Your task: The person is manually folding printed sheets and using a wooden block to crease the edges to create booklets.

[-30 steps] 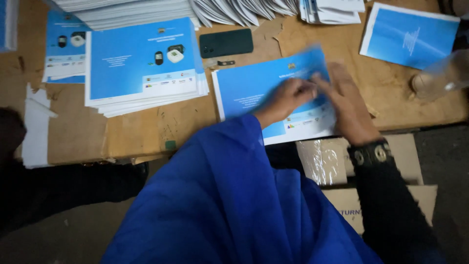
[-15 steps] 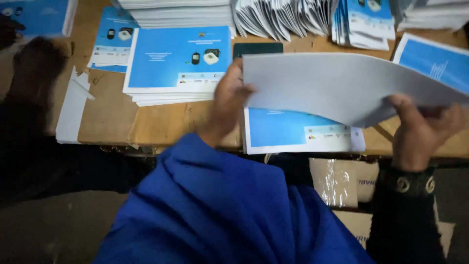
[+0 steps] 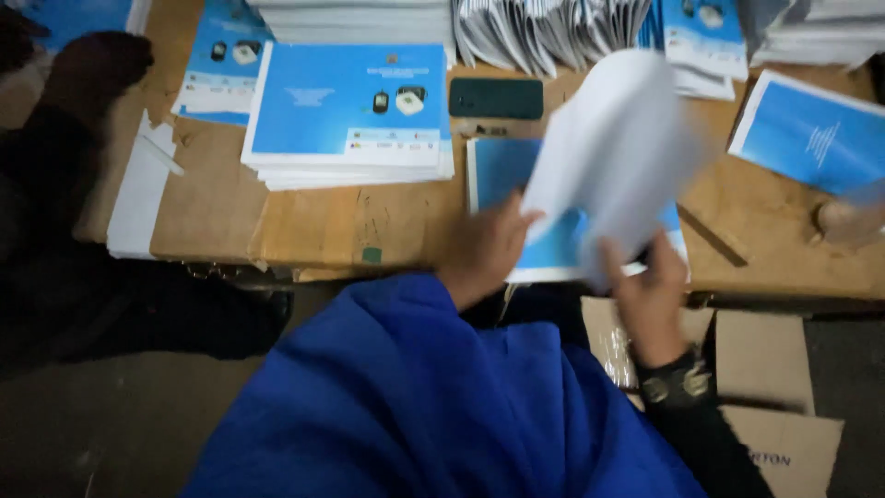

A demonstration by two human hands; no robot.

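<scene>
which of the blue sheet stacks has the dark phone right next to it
The tall stack of blue sheets left of centre: the dark phone lies just off its right edge.

1. The left arm wears a wide, loose sleeve [image 3: 406, 397] of bright royal-blue cloth; it falls in broad, soft folds and takes up much of the lower view.
2. The blue cloth ends at the wrist, leaving the left hand [image 3: 484, 254] bare.
3. The right arm wears a close-fitting dark sleeve [image 3: 710, 452], near black, plain and unmarked.
4. A dark band [image 3: 678, 380] circles the right wrist, set with pale, round metallic pieces.
5. The right hand [image 3: 650, 295] is bare above the band; blur hides finer detail.
</scene>
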